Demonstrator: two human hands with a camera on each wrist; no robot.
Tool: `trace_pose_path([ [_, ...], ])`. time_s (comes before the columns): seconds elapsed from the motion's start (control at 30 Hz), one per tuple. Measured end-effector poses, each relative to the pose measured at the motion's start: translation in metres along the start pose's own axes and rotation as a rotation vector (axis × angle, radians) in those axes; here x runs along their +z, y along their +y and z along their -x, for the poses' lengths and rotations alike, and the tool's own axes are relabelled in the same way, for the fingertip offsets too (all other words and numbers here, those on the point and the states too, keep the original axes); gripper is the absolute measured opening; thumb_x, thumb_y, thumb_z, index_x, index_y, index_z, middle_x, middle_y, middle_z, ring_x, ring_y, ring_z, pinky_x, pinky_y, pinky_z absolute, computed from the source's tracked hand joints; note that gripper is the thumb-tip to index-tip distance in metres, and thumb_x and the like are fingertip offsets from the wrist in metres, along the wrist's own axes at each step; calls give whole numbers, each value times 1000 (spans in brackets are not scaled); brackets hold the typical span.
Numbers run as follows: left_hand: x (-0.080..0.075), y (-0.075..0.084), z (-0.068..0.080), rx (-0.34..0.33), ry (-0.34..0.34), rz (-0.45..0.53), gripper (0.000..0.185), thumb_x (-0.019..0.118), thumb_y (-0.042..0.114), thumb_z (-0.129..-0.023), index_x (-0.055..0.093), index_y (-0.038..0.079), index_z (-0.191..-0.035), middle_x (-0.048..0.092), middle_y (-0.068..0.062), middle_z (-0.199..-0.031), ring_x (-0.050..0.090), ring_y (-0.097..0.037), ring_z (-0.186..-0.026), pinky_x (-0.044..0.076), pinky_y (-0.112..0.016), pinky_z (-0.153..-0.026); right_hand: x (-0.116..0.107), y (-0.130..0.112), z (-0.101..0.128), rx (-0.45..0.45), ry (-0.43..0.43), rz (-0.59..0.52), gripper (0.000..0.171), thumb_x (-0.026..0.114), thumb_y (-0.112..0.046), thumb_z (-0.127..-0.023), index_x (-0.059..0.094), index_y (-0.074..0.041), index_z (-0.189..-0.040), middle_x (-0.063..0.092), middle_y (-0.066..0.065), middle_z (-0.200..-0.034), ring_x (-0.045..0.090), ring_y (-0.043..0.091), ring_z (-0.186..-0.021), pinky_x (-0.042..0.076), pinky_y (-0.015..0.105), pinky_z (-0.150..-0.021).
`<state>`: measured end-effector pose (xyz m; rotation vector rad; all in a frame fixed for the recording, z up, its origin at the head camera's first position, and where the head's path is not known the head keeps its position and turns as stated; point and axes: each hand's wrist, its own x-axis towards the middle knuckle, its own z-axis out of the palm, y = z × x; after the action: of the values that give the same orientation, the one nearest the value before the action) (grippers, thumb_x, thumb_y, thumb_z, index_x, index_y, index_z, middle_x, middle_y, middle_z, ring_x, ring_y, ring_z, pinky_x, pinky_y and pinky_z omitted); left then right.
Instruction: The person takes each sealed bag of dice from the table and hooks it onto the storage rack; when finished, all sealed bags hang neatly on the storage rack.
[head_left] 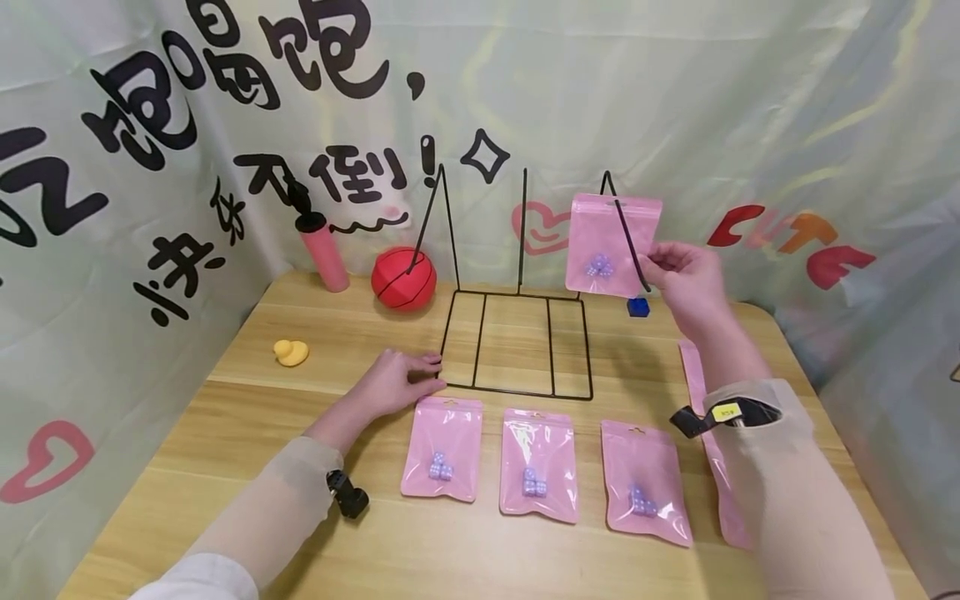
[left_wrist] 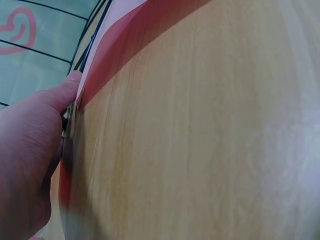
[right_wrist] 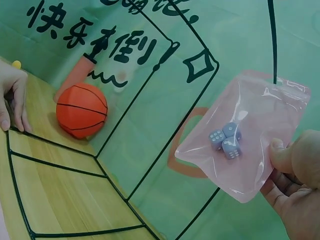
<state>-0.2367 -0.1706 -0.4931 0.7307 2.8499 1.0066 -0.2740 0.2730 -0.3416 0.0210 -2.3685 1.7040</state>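
Pinching the glossy pink plastic pouch of small lilac dice (head_left: 611, 246) by its right edge, my right hand (head_left: 686, 279) holds it up at the black wire rack (head_left: 517, 346) over the table's far edge; it looks light, floppy, slick, best held at the rim. My left hand (head_left: 393, 383) rests flat on the rack's near-left corner. The hanging hole is hard to see.

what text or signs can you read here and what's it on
"快乐不倒!" in black: backdrop cloth, behind the wire rack.
Larger black characters above it: cut off, unreadable.
"CUTE" in red and orange: same cloth, right side.
Yellow tag on the right sleeve: too small.
Pink bags: no print readable.
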Motion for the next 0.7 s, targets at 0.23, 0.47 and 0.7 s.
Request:
trace_pose_path([
  [0.23, -1, 0, 1, -13, -8, -2, 39, 82, 37, -96, 80, 11, -124, 69, -3, -137, 61, -20, -133, 30, -53, -123, 1, -1, -1, 27, -6, 16, 22, 68, -11, -105, 66, 4, -120, 66, -8, -96, 59, 13, -94, 53, 17, -81],
  [0.47, -2, 1, 2, -28, -14, -11, 39, 82, 37, -96, 79, 11, -125, 69, -3, -138, 60, -20, -134, 26, -56, -124, -3, -5, 2, 44, -28, 66, 35, 70, -21, -105, 67, 1, -132, 71, -4, -112, 63, 13, -105, 52, 15, -91],
  [0.7, -1, 1, 1, -25, -17, -8, 39, 82, 37, -96, 79, 12, -125, 69, -3, -138, 60, -20, -135, 30, -52, -123, -18, -2, 11, 5, -68, 150, 40, 71, -25, -104, 68, -2, -136, 73, 2, -123, 65, 10, -111, 51, 15, -93],
])
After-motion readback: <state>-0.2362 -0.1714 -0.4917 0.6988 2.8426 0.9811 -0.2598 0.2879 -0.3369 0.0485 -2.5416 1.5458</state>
